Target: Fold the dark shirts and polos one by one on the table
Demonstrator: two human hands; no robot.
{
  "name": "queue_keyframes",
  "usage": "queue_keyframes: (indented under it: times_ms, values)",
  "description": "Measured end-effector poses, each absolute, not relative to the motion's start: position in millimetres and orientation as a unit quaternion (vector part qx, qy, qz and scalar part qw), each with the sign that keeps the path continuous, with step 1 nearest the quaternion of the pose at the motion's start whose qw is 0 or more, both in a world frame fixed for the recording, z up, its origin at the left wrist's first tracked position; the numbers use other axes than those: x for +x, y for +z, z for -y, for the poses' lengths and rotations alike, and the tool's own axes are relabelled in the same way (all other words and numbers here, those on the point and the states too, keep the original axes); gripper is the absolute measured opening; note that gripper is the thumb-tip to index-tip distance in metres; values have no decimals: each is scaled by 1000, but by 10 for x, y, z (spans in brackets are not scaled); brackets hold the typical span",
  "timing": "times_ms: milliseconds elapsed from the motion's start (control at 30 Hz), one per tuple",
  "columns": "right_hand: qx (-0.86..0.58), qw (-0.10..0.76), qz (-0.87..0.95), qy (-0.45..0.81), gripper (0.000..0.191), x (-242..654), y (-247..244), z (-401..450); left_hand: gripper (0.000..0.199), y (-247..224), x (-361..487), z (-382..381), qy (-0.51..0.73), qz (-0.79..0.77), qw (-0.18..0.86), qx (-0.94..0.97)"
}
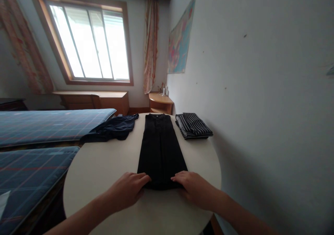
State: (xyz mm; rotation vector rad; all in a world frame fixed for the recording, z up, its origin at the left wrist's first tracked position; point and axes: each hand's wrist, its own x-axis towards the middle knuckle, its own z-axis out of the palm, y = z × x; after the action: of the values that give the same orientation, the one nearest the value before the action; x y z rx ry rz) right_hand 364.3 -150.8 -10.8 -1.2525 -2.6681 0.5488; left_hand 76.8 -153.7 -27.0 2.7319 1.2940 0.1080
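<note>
Left hand [132,186], right hand [194,186] hiding near corners of black garment [161,148]; forearms [88,212] running past bottom edge; wall map [182,40] blurring.

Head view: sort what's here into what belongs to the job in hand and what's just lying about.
In the job:
- black garment, laid out lengthwise
- left grip and right grip, at its near corners
- round table, beneath it

Apparently just lying about:
- striped folded cloth
- dark crumpled garment
- plaid mattresses
</note>
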Motion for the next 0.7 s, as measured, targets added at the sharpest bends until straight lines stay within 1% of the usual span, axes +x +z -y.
queue_keyframes:
  times_ms: [100,167,300,400,500,633,700]
  values:
    - [-407,13,897,173,27,3645,50,1432,36,-141,735,1426,59,-421,103,899]
    - [-397,1,903,164,24,3629,166,1329,37,-72,715,1300,84,-426,104,895]
    - [-438,45,894,87,21,3560,359,942,37,44,702,928,134,-474,21,870]
    - [-481,95,870,42,23,3486,395,550,35,73,737,599,169,-515,-29,840]
    - [-499,115,859,18,25,3424,258,200,34,-42,797,312,179,-529,-25,829]
    - [-508,94,856,21,25,3409,-111,-58,33,-376,854,113,159,-535,12,830]
    - [-507,103,855,31,26,3432,-274,-98,32,-517,858,97,169,-532,13,829]
